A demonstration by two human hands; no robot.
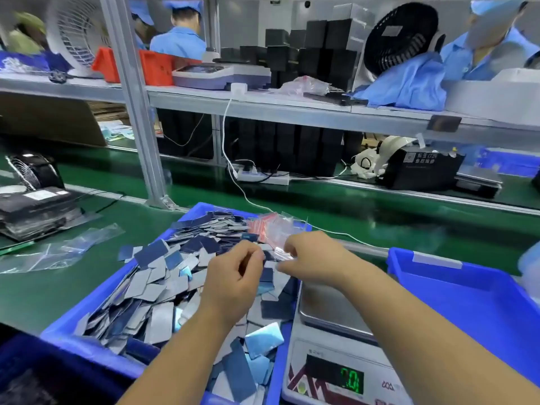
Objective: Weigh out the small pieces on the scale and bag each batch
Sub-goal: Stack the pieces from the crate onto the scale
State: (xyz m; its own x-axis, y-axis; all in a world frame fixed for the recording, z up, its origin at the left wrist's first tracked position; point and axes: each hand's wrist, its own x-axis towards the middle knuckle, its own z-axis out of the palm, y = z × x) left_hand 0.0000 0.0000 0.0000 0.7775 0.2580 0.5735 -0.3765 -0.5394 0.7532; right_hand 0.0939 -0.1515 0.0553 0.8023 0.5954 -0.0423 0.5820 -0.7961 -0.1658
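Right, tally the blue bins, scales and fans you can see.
Blue bins: 2, the pieces bin and the right bin
Scales: 2, near and shelf
Fans: 3, white, black, left
Total: 7

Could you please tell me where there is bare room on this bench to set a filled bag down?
The scale pan is bare, as is the green belt beyond the tray of pieces and the visible floor of the right blue bin. The tray is crowded; loose clear bags lie left.
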